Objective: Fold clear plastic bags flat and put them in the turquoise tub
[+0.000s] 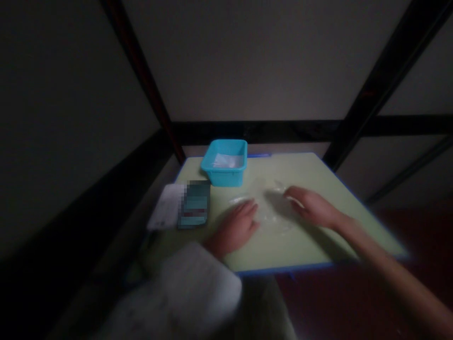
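A clear, crinkled plastic sheet or bag (271,219) lies on the pale green tabletop (283,252), its outline hard to make out. On its left part rests my left hand (240,226), palm down with the fingers stretched out. My right hand (313,207) hovers at the sheet's upper right side, casting a shadow below. Its fingers are bent and the thumb stands apart from them. Blur hides whether the right fingertips touch the plastic.
A turquoise plastic basket (226,177) with clear plastic pieces (226,161) inside stands at the back. To the left are a blurred-out phone-like object (194,205) and a white paper or cloth (166,208). Blue edging (269,271) borders the table; a blue strip (259,155) lies behind.
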`<action>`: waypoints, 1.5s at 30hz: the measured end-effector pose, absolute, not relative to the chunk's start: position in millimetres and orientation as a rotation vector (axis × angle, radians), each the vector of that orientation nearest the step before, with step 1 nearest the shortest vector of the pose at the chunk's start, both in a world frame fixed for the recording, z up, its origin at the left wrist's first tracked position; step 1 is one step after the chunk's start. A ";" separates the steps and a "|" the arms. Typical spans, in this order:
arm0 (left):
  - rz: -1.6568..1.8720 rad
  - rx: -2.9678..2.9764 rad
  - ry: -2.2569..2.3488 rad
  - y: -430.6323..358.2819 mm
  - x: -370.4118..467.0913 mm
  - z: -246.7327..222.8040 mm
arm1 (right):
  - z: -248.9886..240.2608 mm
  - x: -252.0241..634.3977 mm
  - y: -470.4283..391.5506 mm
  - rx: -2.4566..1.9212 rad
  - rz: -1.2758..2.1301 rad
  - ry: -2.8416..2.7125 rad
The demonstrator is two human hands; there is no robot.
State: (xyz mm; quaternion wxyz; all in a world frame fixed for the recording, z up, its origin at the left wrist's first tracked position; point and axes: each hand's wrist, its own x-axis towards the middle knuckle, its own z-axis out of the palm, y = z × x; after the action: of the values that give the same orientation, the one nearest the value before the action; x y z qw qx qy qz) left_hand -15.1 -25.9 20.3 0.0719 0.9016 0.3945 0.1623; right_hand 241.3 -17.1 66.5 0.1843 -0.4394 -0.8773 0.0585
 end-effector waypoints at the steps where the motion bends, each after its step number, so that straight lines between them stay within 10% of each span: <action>1: 0.537 2.684 1.204 -19.9 -9.5 18.2 | 66.8 228.3 -8.6 -1.189 0.230 -2.403; 21: 0.513 2.681 1.282 -5.6 0.7 2.1 | -1.3 151.8 36.1 -0.875 0.629 -2.361; 45: 0.401 2.673 1.344 -19.0 -6.9 26.8 | -6.1 207.5 43.5 -1.502 0.081 -2.567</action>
State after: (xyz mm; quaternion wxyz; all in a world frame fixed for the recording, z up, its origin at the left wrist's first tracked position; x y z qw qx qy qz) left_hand -6.9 -19.0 26.8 0.0613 0.8839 0.4443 0.1327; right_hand 207.5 43.5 -6.1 0.0831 -0.5031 -0.8598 0.0271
